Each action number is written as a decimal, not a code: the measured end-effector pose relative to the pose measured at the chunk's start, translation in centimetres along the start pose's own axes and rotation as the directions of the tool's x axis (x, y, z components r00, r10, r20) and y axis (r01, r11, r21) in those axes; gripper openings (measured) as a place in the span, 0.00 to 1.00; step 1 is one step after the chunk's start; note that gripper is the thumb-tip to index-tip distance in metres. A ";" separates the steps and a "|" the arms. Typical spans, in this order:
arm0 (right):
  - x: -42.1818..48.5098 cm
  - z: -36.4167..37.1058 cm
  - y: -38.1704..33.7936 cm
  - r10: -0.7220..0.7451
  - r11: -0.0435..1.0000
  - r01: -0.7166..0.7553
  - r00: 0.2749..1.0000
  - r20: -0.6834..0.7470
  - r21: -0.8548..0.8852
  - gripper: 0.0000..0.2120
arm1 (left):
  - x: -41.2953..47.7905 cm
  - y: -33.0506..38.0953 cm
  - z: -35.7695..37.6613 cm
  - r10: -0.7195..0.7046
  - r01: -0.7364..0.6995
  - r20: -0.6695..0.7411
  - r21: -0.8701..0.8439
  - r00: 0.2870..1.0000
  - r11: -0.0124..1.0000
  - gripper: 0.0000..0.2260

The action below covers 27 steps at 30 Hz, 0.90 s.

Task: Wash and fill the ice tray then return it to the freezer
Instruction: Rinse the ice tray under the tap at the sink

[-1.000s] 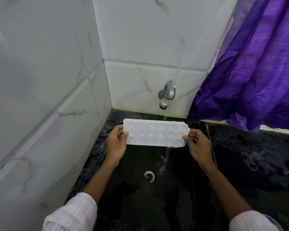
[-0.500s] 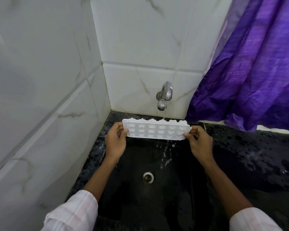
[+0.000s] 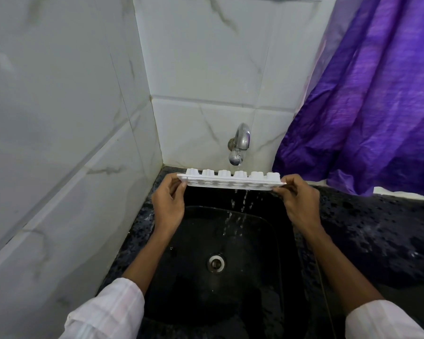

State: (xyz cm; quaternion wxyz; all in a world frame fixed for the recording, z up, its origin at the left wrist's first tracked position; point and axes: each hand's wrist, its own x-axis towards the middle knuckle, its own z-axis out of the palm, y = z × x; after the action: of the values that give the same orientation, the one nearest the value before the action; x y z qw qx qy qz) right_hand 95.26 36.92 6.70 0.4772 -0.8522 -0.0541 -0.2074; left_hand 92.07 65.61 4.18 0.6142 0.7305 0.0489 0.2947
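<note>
One white ice tray is held lengthwise between two grips, over one black sink. The left grip pinches the tray's left short end, with fingers curled onto the rim. The right grip pinches the right short end in the same way. The tray is tipped nearly edge-on, and six cup bottoms show in one row along its far side. One chrome tap projects from the tiled wall just behind and above the tray, nearer the right grip. Several thin water streams fall from the tray's near edge towards one round drain below both grips. One wet, black speckled worktop extends right of the right grip, and one purple curtain hangs above it.
</note>
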 end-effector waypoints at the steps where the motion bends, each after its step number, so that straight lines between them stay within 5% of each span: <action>1: 0.1 -0.2 -0.3 -0.016 1.000 0.016 1.000 -0.015 0.002 0.06 | -0.1 0.3 0.0 0.020 -0.020 -0.008 -0.011 1.000 1.000 0.11; 6: -0.7 -0.3 -0.8 -0.052 0.998 0.058 0.984 -0.172 0.033 0.08 | -0.6 0.0 0.0 0.118 -0.120 0.025 0.094 0.993 0.988 0.09; 10: -1.6 1.2 1.8 0.254 0.966 -0.255 0.967 -0.027 -0.039 0.10 | -1.5 -2.4 0.3 -0.154 0.093 0.190 0.298 0.970 0.950 0.10; 14: -2.3 1.9 3.4 0.323 0.943 -0.322 0.946 0.004 -0.081 0.13 | -2.4 -3.4 0.6 -0.306 0.230 0.250 0.289 0.919 0.929 0.13; 22: -0.1 3.2 3.3 0.257 0.964 -0.255 0.966 0.016 -0.069 0.15 | -1.2 -2.5 2.4 -0.423 0.408 0.184 0.117 0.887 0.906 0.10; 27: 1.5 5.8 3.1 0.112 0.953 -0.076 0.988 0.108 -0.295 0.16 | -0.1 -3.1 2.8 -0.485 0.479 0.093 0.078 0.869 0.874 0.09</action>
State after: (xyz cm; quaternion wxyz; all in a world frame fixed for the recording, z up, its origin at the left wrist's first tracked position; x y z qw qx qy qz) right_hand 99.30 39.93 2.21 0.3523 -0.9257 -0.0120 -0.1370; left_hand 94.32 63.87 1.05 0.6505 0.7262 0.2035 0.0900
